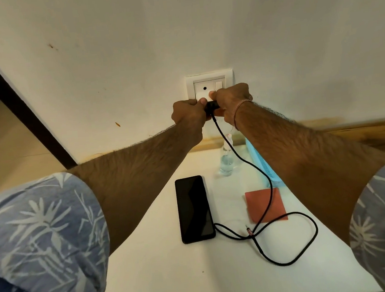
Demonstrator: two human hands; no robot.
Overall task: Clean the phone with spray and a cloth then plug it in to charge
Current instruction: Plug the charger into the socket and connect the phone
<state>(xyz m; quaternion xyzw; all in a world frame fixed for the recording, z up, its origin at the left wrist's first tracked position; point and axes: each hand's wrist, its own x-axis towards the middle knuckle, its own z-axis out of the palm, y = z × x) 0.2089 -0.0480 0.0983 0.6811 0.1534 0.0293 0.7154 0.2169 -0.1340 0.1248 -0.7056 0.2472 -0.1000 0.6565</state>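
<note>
Left hand [189, 113], right hand [231, 99] grip charger [211, 107] at wall socket [204, 85]; phone [194, 208] on table [177, 278]

Phone [194, 209] left of cloth [265, 206]; bottle [227, 158] behind.

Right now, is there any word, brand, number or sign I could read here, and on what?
No text can be read here.
Phone: screen dark, blank.
Bottle: clear, no label seen.
Red tag on the cable: mark too small to read.
Plug: black, mostly covered, no text seen.
Socket plate: plain white.
Cloth: plain.
</note>
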